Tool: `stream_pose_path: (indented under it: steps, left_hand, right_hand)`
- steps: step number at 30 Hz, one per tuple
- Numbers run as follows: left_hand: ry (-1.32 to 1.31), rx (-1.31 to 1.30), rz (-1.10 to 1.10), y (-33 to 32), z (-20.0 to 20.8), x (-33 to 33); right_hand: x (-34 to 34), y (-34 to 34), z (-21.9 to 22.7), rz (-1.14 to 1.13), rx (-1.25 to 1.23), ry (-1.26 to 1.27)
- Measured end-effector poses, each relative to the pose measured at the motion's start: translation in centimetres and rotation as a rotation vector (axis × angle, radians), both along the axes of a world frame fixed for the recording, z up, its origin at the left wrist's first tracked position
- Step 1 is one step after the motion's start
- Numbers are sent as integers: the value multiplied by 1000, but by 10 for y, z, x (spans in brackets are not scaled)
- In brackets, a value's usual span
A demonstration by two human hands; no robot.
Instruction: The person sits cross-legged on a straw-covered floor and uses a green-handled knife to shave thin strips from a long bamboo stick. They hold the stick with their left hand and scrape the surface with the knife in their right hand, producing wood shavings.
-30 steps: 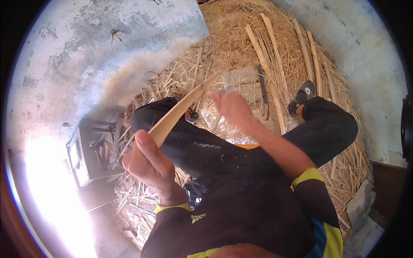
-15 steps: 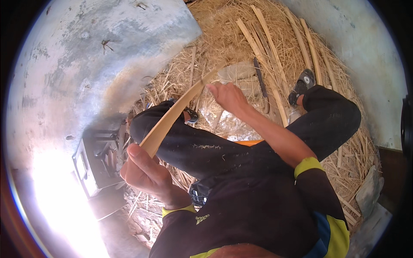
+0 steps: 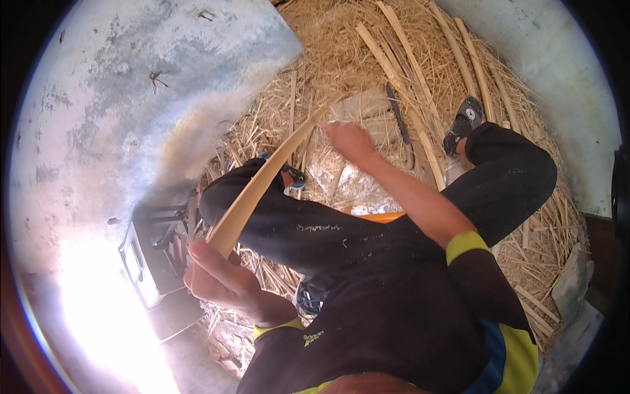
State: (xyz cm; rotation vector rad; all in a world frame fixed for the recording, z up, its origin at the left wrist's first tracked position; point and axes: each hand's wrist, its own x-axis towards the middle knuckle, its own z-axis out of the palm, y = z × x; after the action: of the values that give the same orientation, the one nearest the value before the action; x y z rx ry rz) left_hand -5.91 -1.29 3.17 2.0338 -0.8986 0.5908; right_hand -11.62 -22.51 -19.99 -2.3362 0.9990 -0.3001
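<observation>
While the left hand (image 3: 223, 279) grips the strip (image 3: 261, 178) over the left leg (image 3: 289, 230), the right hand (image 3: 351, 141) is curled near the strip's far end, hold unclear; splitting looks done, remaining shaping uncertain.

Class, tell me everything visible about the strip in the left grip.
The strip is pale tan, like wood or bamboo, slightly curved, broad near the left grip and narrowing farther out. It slants forward and rightward over the left leg. The left grip holds its near end; whether the right grip touches it is unclear.
</observation>
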Motion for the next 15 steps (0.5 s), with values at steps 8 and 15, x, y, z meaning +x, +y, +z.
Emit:
stream_pose_path:
  steps: [8,15]
  left_hand:
    - [28,-50,138,0,-4,5]
    - [50,79,51,3,-8,17]
  right_hand:
    - [7,-20,-22,-136,131,-1]
    - [17,-60,-39,-223,122,152]
